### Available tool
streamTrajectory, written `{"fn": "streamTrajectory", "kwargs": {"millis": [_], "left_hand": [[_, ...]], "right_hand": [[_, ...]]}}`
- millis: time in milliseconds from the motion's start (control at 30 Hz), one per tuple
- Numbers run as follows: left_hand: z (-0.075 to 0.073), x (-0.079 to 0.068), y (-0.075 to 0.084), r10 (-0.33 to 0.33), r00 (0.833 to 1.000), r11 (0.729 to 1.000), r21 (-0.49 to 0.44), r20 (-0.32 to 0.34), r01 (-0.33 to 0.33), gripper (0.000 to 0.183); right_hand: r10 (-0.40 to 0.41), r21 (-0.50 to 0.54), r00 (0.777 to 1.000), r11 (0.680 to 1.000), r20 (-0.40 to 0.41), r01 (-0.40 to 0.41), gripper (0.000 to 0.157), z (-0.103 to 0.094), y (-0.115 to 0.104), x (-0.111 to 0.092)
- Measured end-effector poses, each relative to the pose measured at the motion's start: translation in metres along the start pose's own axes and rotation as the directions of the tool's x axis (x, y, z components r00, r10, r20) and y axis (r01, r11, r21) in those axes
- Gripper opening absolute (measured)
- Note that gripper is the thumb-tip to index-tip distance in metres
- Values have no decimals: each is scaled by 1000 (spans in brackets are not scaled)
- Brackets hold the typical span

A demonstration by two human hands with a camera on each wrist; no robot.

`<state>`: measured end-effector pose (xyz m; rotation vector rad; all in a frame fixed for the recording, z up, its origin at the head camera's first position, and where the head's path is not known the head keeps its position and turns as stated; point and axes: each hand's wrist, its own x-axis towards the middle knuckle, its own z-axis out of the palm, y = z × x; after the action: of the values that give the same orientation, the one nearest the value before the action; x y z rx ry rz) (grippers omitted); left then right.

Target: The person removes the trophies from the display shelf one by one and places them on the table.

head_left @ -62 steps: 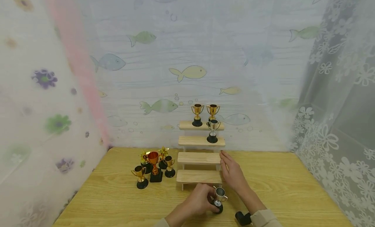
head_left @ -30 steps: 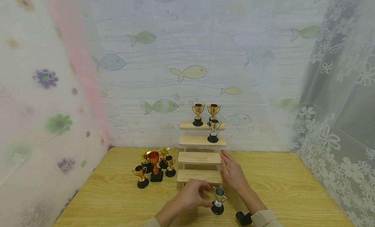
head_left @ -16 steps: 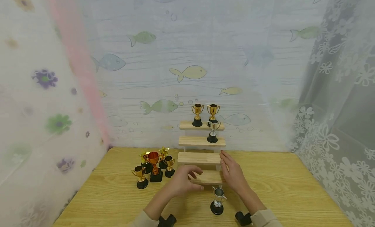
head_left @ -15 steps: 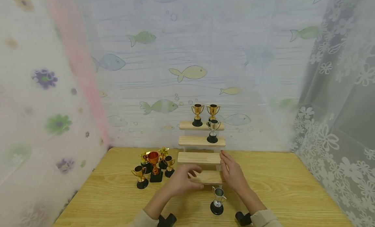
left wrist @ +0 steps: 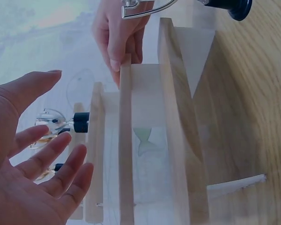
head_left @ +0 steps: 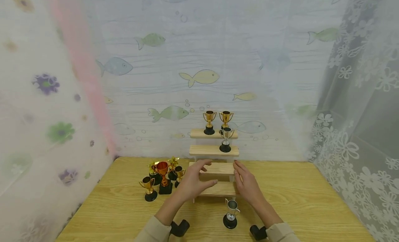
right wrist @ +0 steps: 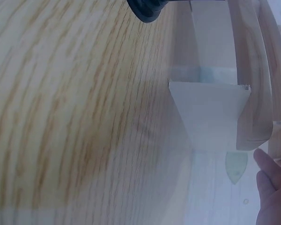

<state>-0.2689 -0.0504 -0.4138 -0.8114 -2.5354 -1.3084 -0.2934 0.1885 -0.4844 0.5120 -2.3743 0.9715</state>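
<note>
Silver trophy cup [head_left: 231, 213] stands upright on the table [head_left: 296, 197], on the near side of the stepped display stand [head_left: 222, 189], between the forearms and closer to the right one; neither of the 2 hands touches it. The left hand [head_left: 192, 181] is held open in front of the left part of the stand's lower 2 steps, thumb and fingers spread and holding nothing. The right hand [head_left: 247, 183] has its fingers extended, resting against the stand's right end at the 2nd step from the bottom.

The stand has 4 pale wooden boards with visible grain and rounded corners, on smooth white supports. 2 shiny gold cups [head_left: 209, 122] stand on the top step, and a second silver cup [head_left: 225, 139] stands on the step below, toward its right end. All 3 have paired curved handles and round black bases.

Left of the stand sit 5 more trophies: a red-orange cup [head_left: 162, 170] on a squarish black base, 2 small gold cups [head_left: 148, 183], and 2 gold star trophies [head_left: 173, 161] partly hidden behind. The table has a yellow wood-grain surface. Pastel fish decorate the white curtain [head_left: 199, 44] beyond. An emblem on the nearest silver cup is too small to read.
</note>
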Motion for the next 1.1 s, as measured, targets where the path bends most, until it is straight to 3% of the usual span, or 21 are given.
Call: {"fn": "streamTrajectory", "kwargs": {"millis": [300, 667, 933, 1100], "left_hand": [[-3, 17, 2, 16, 999, 1000, -15, -49, -17, 72], [-3, 35, 3, -26, 997, 1000, -10, -71, 26, 75], [4, 53, 5, -28, 994, 998, 54, -104, 34, 67], [10, 67, 6, -51, 990, 998, 34, -133, 56, 55]], "right_hand": [[10, -4, 1000, 1000, 9, -10, 37, -1, 0, 0], [24, -1, 999, 1000, 24, -24, 38, -1, 1, 0], [33, 9, 999, 999, 38, -33, 39, -2, 0, 0], [33, 7, 999, 999, 31, -33, 38, -1, 0, 0]]}}
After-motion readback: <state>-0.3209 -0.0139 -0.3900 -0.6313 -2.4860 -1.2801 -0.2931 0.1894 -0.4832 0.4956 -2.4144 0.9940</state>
